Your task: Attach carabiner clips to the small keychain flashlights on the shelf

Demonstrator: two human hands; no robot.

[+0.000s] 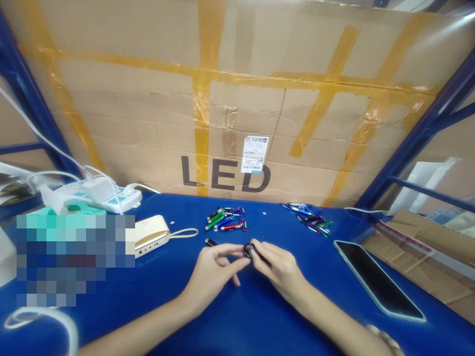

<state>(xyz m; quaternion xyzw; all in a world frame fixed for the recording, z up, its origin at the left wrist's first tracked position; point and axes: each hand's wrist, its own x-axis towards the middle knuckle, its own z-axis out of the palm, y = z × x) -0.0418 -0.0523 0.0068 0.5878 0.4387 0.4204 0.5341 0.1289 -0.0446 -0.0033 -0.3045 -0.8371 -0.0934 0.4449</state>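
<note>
Both hands meet over the blue table [237,316] near its middle. My left hand [217,269] pinches one side of a small black keychain flashlight [248,249] with thumb and forefinger. My right hand [276,267] is closed around the other side of the same small black piece. A separate short black part [211,242] lies on the table just left of my left hand. A pile of coloured keychain flashlights [226,218] lies behind the hands. A second pile [311,217] lies to the right.
A phone [378,279] lies face up at the right. A white and gold power bank [150,235] with a strap sits at the left, a white power strip [107,195] behind it. A big taped cardboard box [237,99] marked LED stands along the back.
</note>
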